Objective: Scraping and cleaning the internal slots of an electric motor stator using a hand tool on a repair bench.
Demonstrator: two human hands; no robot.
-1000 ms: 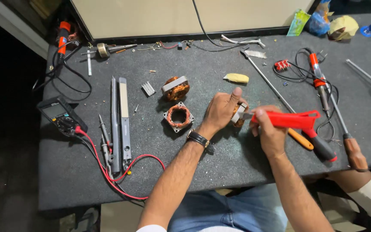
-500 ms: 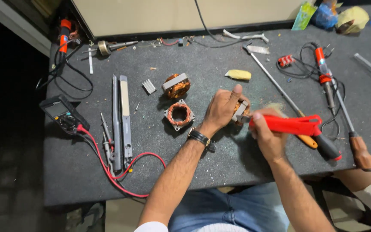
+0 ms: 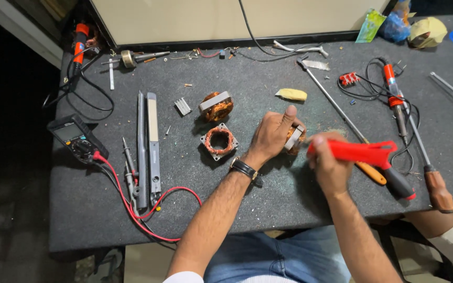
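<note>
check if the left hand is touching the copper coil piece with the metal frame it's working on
Touching. The head view shows the left hand wrapped over the copper coil piece, fingers closed on its metal frame, no gap. The right hand holds a red tool beside it.

Head view, steeply down (fairly near) on the workbench (image 3: 268, 209)

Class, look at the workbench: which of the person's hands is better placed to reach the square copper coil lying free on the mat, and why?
Left hand: it lies next to the square copper coil. The right hand grips a red tool and sits farther away.
</note>
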